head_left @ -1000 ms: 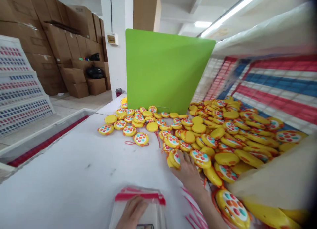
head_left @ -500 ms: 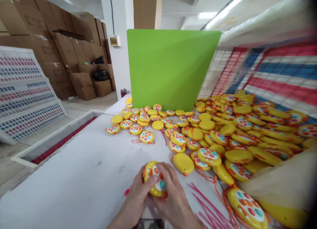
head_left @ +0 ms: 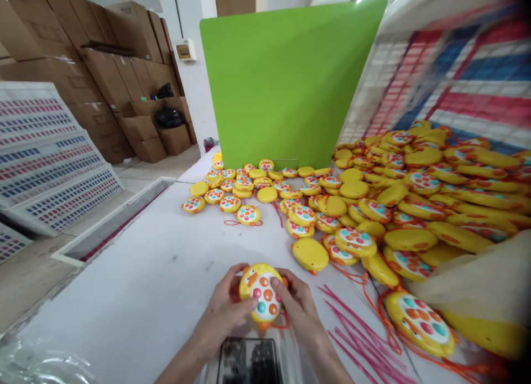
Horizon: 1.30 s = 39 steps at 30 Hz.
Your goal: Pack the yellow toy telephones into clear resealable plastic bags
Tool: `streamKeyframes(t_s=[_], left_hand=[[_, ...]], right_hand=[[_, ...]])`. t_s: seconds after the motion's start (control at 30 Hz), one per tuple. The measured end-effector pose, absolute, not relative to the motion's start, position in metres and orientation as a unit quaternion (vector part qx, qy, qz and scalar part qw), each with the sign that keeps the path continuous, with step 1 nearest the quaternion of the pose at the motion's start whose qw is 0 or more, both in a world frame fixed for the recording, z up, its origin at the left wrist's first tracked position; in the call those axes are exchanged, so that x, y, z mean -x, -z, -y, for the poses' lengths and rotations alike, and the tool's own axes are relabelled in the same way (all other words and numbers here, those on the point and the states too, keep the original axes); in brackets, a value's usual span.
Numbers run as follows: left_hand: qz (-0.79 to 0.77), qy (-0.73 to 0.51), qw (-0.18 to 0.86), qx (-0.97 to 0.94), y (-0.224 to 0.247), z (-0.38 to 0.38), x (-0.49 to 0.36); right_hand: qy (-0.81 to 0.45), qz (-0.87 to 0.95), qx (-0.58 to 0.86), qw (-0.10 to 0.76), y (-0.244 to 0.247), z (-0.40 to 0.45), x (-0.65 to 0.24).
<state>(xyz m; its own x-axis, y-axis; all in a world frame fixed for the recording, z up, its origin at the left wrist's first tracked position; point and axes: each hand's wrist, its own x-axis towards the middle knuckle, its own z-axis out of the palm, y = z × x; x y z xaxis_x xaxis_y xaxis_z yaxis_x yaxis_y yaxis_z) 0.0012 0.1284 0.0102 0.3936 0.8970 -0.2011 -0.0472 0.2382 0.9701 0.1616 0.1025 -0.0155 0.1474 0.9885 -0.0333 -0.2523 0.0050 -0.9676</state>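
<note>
A: What's at the far left?

B: White slotted crates (head_left: 45,135), then stacked cartons (head_left: 130,32); the printing on the cartons is too blurred to read.

A: And the left hand (head_left: 226,304)?

B: Clamped on the left side of a yellow toy (head_left: 263,287), thumb on its lower front. The toy is held above the near part of the white table (head_left: 145,295), dotted face showing (orange, pink and teal dots, plus an orange beak).

A: Below it?

B: A black-framed rectangle (head_left: 249,362); I can't tell what it is.

A: The right hand (head_left: 301,301)?

B: Closed around the toy's right side, thumb on the dots.

A: Farther right?

B: Pink strips (head_left: 357,337), then a heap of similar toys (head_left: 409,238).
</note>
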Motion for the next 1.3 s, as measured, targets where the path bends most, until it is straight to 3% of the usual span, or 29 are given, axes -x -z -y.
streamKeyframes(t_s=[0.1, 0.3, 0.5, 0.9, 1.1, 1.3], left_hand=[[-0.502, -0.389, 0.567, -0.525, -0.01, -0.122, 0.001], [-0.437, -0.401, 0.669, -0.448, -0.014, -0.112, -0.021], [-0.502, -0.416, 0.638, -0.409, -0.012, -0.13, -0.019], [-0.451, -0.353, 0.649, -0.501, -0.011, -0.123, -0.007], [-0.439, -0.383, 0.619, -0.527, -0.014, -0.115, -0.012], [-0.468, -0.367, 0.65, -0.473, -0.013, -0.127, -0.005]], right_hand=[[-0.542, 0.282, 0.459, 0.645, 0.022, -0.103, -0.157], [-0.523, 0.347, 0.456, 0.631, 0.021, -0.097, -0.147], [-0.51, 0.472, 0.43, 0.577, 0.015, -0.086, -0.148], [-0.588, 0.394, 0.421, 0.567, 0.027, -0.092, -0.147], [-0.5, 0.376, 0.477, 0.617, 0.023, -0.09, -0.142], [-0.363, 0.533, 0.495, 0.582, 0.021, -0.085, -0.148]])
